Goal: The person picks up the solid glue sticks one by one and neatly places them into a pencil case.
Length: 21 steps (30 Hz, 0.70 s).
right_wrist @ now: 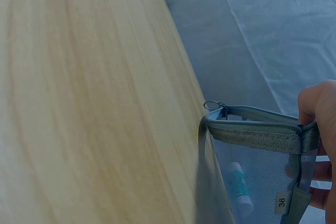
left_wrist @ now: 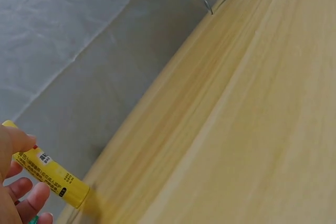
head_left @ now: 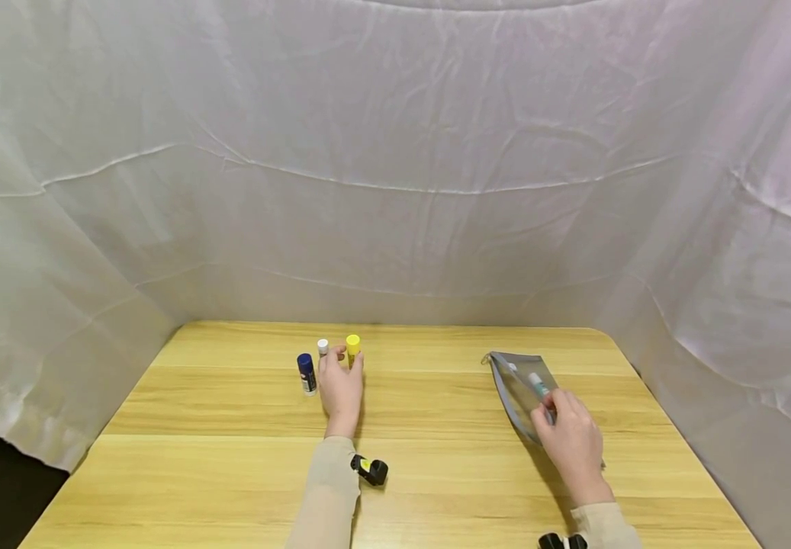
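Note:
My left hand reaches to the far left part of the table, its thumb and fingertips pinching a yellow glue stick. The stick's printed label shows in the left wrist view, its lower end close to the tabletop. Just left of it stands a white-capped stick, partly hidden behind the fingers. A dark blue glue stick is upright left of the hand. On the right, my right hand grips one end of a grey mesh zip pouch, its top unzipped. Inside lies a white-and-green stick.
The wooden table has a pale fabric curtain hanging round its back and sides. A zipper pull ring sticks out at the pouch's far end. Each sleeve carries a small black wrist camera.

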### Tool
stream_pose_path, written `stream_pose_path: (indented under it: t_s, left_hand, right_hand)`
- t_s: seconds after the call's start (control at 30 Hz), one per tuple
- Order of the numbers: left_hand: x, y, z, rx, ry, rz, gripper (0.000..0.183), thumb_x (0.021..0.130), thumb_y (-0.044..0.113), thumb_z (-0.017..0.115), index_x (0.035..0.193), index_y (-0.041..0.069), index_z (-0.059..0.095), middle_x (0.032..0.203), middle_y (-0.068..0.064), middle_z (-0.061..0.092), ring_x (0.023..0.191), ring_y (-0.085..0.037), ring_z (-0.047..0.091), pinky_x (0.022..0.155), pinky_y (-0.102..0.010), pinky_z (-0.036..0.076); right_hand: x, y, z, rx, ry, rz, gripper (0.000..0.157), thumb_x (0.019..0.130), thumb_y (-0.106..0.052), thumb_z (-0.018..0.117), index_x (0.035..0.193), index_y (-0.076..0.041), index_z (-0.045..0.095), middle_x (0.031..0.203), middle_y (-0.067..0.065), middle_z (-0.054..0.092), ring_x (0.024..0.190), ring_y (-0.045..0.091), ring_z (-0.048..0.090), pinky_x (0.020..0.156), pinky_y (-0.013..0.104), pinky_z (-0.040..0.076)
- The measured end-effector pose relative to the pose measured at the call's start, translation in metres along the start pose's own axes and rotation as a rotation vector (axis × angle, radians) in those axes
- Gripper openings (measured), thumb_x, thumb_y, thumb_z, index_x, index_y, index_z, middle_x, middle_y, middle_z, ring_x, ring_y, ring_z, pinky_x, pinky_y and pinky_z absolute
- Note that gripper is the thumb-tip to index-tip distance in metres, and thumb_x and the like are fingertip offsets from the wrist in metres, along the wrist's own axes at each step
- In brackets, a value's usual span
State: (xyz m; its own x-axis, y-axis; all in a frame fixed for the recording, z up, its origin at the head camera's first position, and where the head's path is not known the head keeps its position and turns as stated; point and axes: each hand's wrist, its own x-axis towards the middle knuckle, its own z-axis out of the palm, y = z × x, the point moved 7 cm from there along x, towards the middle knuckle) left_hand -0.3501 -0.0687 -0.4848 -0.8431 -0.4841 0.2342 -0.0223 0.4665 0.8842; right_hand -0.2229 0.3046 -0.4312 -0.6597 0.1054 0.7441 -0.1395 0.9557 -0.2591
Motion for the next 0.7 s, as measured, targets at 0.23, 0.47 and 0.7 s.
stream_pose_path:
  t_s: [0.23, 0.47, 0.7]
  left_hand:
    - [0.0008, -0.0022, 0.0031, 0.006, -0.02, -0.014, 0.036, 0.079, 0.037, 0.064, 0.108, 0.018, 0.056, 0.104, -0.003, 0.055, 0.072, -0.015, 0.054, 0.059, -0.028, 0.043]
    - [0.0019, -0.0028, 0.0027, -0.004, -0.004, -0.008, 0.033, 0.079, 0.034, 0.065, 0.107, 0.018, 0.057, 0.104, -0.003, 0.056, 0.072, -0.016, 0.055, 0.058, -0.028, 0.043]
    - [0.0022, -0.0023, 0.0019, 0.002, -0.007, 0.002, 0.032, 0.079, 0.036, 0.065, 0.105, 0.018, 0.057, 0.102, -0.001, 0.06, 0.07, -0.015, 0.056, 0.056, -0.027, 0.042]
  right_hand:
    - [-0.0009, 0.0004, 0.0008, 0.002, -0.012, 0.006, 0.007, 0.069, -0.014, 0.059, 0.071, -0.012, 0.053, 0.061, -0.002, 0.048, 0.051, 0.012, 0.041, 0.041, 0.024, 0.029]
    - [-0.0005, -0.0001, 0.0004, 0.009, -0.006, 0.005, 0.007, 0.068, -0.013, 0.059, 0.071, -0.011, 0.053, 0.062, -0.002, 0.049, 0.052, 0.013, 0.042, 0.041, 0.025, 0.03]
    - [-0.0013, 0.0002, 0.0009, 0.005, 0.005, 0.001, 0.006, 0.068, -0.013, 0.058, 0.07, -0.011, 0.053, 0.062, -0.002, 0.05, 0.052, 0.013, 0.043, 0.041, 0.025, 0.031]
